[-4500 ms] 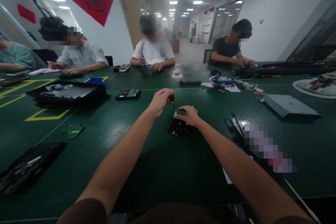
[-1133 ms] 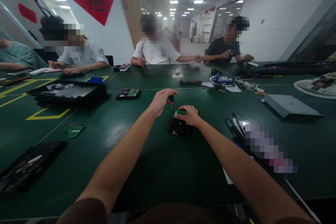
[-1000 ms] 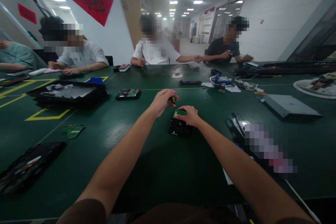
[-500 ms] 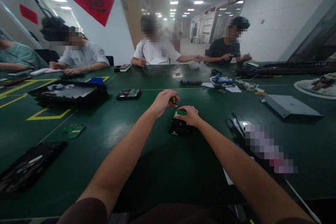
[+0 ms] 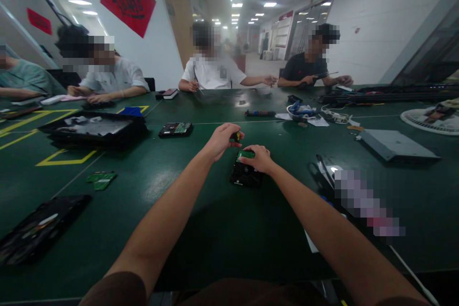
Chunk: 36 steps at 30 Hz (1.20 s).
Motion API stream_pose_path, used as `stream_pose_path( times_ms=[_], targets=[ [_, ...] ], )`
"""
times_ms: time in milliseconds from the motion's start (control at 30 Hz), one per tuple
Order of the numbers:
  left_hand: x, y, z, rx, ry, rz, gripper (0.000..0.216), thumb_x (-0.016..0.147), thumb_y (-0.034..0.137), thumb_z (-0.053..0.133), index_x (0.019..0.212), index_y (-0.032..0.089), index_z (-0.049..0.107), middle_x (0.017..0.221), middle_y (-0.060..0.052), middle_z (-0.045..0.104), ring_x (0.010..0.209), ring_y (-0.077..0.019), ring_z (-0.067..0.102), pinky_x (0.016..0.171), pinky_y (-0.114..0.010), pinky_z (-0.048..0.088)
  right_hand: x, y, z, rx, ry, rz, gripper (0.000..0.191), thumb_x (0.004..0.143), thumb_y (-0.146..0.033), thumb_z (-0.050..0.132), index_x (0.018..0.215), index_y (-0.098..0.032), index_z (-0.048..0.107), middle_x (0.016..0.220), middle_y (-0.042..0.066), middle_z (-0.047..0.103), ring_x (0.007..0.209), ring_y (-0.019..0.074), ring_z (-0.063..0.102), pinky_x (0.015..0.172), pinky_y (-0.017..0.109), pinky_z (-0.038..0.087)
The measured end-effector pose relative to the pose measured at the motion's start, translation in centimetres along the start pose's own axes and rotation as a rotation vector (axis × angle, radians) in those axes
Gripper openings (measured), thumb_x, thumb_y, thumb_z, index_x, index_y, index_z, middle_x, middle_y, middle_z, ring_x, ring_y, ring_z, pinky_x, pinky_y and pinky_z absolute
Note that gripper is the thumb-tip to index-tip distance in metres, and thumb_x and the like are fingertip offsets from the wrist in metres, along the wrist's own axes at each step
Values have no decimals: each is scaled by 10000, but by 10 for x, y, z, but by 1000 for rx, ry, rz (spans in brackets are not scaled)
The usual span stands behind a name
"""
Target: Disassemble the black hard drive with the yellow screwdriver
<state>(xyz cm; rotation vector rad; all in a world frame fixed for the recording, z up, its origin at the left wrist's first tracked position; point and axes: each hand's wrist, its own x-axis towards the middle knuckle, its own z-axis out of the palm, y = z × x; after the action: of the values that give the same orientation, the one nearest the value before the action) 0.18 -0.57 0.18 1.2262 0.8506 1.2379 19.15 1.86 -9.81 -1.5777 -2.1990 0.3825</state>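
Observation:
A black hard drive [image 5: 246,175] with a green circuit board [image 5: 245,154] at its far end lies on the dark green table [image 5: 215,229] in front of me. My right hand [image 5: 258,158] is closed over the drive's right side, its thumb lying on the board. Just beyond and to the left, my left hand [image 5: 226,140] pinches the black-and-yellow handle of a screwdriver [image 5: 237,136] above the drive's far end. I cannot make out the shaft and tip.
Another drive [image 5: 175,129] lies farther left, near a black tray [image 5: 93,126]. Loose green circuit boards [image 5: 102,180] and a black casing [image 5: 43,227] lie left. To the right are a grey metal box [image 5: 398,145] and a bowl of blue scraps [image 5: 301,111]. Co-workers sit across the table.
The yellow marking on the screwdriver handle looks different, as if the handle has turned slightly. Both my hands and the hard drive stay in place. A co-worker's hand at far right has shifted right.

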Motion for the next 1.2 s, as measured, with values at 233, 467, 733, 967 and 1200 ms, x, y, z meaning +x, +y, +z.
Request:
stream_pose_path(
  times_ms=[233, 467, 733, 967, 1200],
  targets=[
    [2, -1, -2, 108, 57, 86, 222, 812, 362, 641, 833, 149, 705, 982, -108, 674, 941, -213, 621, 681, -304, 569, 0, 0, 0, 0, -2, 1, 529, 813, -691, 687, 1217, -351, 704, 1262, 57, 671, 1234, 324, 531, 1001, 473, 393],
    [0, -2, -1, -8, 38, 4, 254, 807, 360, 681, 956, 158, 649, 919, -108, 704, 892, -227, 663, 705, -362, 581, 0, 0, 0, 2, 2, 1, 532, 810, -699, 684, 1216, -355, 703, 1263, 53, 670, 1234, 320, 533, 1010, 470, 388],
    [3, -3, -3, 80, 85, 75, 210, 801, 359, 673, 859, 158, 686, 1010, -96, 666, 930, -201, 619, 648, -275, 550, -1, 0, 0, 17, 1, 3, 534, 815, -699, 680, 1224, -356, 698, 1267, 52, 669, 1244, 321, 527, 1023, 479, 375],
    [3, -3, -2, -43, 79, 7, 252, 805, 339, 689, 966, 155, 629, 908, -102, 708, 849, -206, 673, 707, -338, 559, -1, -1, -1, 9, -1, 3, 532, 815, -699, 683, 1219, -353, 702, 1258, 51, 673, 1225, 315, 539, 1004, 466, 392],
    [6, -5, -5, -51, 86, 23, 210, 777, 336, 676, 864, 149, 638, 911, -104, 697, 855, -207, 652, 696, -336, 566, 0, -1, -1, 6, -4, -6, 535, 804, -694, 699, 1214, -351, 707, 1240, 50, 680, 1208, 305, 551, 989, 446, 403]
  ],
)
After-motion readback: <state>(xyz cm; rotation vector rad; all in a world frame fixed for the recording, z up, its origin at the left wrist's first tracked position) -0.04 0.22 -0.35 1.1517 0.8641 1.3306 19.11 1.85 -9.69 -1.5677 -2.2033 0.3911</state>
